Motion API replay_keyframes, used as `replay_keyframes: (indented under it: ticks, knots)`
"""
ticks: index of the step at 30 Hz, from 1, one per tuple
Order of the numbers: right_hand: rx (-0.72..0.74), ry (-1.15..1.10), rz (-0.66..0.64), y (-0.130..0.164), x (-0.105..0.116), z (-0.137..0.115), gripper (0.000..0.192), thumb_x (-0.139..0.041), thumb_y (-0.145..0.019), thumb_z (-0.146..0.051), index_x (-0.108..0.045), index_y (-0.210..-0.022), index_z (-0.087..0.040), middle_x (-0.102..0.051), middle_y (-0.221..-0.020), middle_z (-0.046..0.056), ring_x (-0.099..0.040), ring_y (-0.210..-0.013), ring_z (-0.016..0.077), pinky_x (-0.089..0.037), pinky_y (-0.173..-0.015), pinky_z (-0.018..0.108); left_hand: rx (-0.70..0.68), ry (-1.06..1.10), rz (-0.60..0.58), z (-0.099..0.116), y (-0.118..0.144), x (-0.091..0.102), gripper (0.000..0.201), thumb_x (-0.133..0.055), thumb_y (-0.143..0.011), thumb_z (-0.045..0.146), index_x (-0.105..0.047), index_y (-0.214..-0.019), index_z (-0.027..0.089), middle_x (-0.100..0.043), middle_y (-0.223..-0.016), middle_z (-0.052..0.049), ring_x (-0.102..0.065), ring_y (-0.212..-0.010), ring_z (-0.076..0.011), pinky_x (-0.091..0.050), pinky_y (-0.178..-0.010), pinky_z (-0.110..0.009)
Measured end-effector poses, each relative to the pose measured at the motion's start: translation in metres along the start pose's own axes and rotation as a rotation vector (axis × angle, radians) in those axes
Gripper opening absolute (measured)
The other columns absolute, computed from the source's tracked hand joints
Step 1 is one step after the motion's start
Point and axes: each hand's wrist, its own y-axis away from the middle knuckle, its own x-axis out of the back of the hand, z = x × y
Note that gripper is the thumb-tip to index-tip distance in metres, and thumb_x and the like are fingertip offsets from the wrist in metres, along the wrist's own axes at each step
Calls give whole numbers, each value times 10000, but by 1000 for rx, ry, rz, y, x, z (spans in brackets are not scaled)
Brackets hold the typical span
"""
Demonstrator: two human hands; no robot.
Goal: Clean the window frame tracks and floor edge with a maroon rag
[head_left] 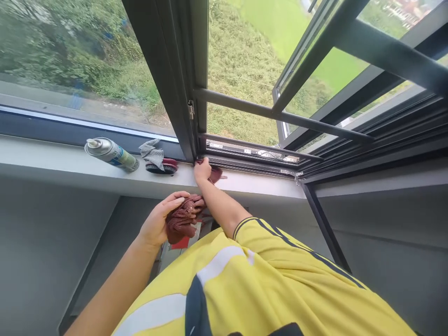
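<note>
While the right hand [202,169] is reaching into the corner of the window track [245,156], these points matter:

Right grip: pinching a dark red cloth [214,174] against the sill [70,168] at the foot of the frame post [182,93]; it is looking best to keep pressing the cloth deep into the groove.
Left grip: the left hand [159,224] is cupping a bunched red rag [182,219] below the sill edge, fingers wrapped around it.
Care: the sash [315,60] is standing open outward, so leaning weight is best kept inside.
Nearby: a spray can [111,154] is lying on its side, a brush [161,166] under a grey cloth [152,151] just beside it.
</note>
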Motion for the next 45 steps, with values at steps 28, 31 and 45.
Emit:
replay_keyframes:
  ticks: [28,31,45]
  knots:
    - [552,395,-89,-28,41,0,364,-503,-844,-260,-622,-1183,-205,-644,-1132,61,-592,-1060,182,-454,-909,247,-89,53,-93,2,20,18,247,-638,-740,201,-549,-967,157,-668,-848,-97,-638,-669,-188,-541,-574,-300]
    - [551,469,-110,-24,39,-2,347,-507,-816,-209,-658,-1127,-239,-654,-1107,54,-608,-1025,203,-467,-888,276,-87,68,-90,1,19,19,247,-638,-737,194,-547,-964,157,-666,-862,-91,-645,-684,-195,-548,-591,-315]
    - [584,508,-188,-29,58,-8,313,-503,-806,-172,-692,-1053,-212,-653,-1088,54,-590,-1028,190,-451,-900,252,-73,81,-93,9,5,20,280,-647,-728,203,-538,-981,152,-663,-867,-92,-643,-669,-188,-542,-574,-306]
